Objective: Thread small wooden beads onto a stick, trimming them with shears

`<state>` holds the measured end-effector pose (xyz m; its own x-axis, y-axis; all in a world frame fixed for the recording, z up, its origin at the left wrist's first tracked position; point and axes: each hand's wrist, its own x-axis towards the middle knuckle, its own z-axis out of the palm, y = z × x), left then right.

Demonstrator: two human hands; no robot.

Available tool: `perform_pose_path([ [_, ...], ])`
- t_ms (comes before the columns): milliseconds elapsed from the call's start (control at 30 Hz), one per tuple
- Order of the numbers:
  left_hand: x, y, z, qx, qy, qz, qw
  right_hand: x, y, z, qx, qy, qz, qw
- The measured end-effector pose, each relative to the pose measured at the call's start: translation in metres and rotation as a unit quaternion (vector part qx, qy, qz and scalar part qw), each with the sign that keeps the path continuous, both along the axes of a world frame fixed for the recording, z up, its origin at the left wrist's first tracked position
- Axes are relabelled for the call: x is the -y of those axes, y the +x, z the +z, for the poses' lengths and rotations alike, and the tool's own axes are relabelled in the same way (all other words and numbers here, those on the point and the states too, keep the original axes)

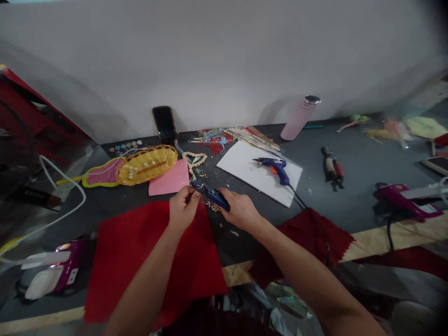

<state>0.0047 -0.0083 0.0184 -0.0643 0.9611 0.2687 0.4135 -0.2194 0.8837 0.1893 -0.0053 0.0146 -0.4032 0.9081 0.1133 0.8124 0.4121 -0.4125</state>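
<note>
My right hand (pixel 241 209) is wrapped round the blue handles of a plier-like hand tool (pixel 215 196), whose dark head points left. At that head, the thumb and fingers of my left hand (pixel 185 205) are pinched together. What they hold is too small to make out. Small pale bits (pixel 211 206) lie scattered on the dark table just beneath the tool. A loop of cream beads (pixel 196 159) rests a little beyond my hands. Under my left forearm spreads a red cloth (pixel 122 247).
A blue glue gun (pixel 276 168) lies on a white board (pixel 241 163), its cord running to the right. Left are a yellow woven basket (pixel 149 164) and pink paper (pixel 171 179). Further back stand a phone (pixel 164 123) and a pink bottle (pixel 301 117). Red-handled pliers (pixel 332 168) lie right.
</note>
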Motion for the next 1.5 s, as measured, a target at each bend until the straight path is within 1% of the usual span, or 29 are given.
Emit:
perform_pose_path([
  [100,-0.001,0.002,-0.001,-0.028,0.015,0.037,0.999,-0.002,0.002,0.000,-0.019,0.006,-0.012,1.000],
  [167,-0.002,0.002,-0.001,-0.048,0.014,0.047,0.998,-0.004,0.003,0.000,-0.033,0.016,-0.013,0.999],
  [267,-0.001,0.000,0.002,-0.065,0.005,0.026,0.998,-0.006,0.006,0.000,-0.042,0.027,-0.004,0.999],
  [400,-0.002,-0.003,0.003,-0.060,0.006,0.003,0.998,-0.007,0.008,-0.001,-0.041,0.028,0.006,0.999],
  [600,-0.002,-0.004,0.003,-0.050,0.001,0.000,0.999,-0.007,0.007,-0.001,-0.030,0.028,0.004,0.999],
  [833,0.000,-0.003,0.005,-0.031,-0.008,-0.002,0.999,-0.003,0.006,0.001,0.010,0.020,-0.005,1.000],
  [967,0.001,-0.003,0.006,-0.037,-0.009,-0.003,0.999,-0.004,0.006,-0.002,0.005,0.018,-0.005,1.000],
  [1067,0.000,-0.004,0.007,-0.029,-0.023,-0.025,0.999,-0.006,0.007,-0.004,-0.010,0.024,0.000,1.000],
  [1333,-0.008,-0.014,0.008,0.048,-0.105,-0.128,0.985,-0.010,0.011,0.000,-0.023,0.017,0.023,0.999],
  [1433,-0.010,-0.017,0.006,0.065,-0.128,-0.142,0.979,-0.010,0.011,0.000,-0.020,0.012,0.035,0.999],
  [1500,-0.010,-0.018,0.005,0.074,-0.130,-0.143,0.978,-0.009,0.010,-0.001,-0.014,0.006,0.034,0.999],
])
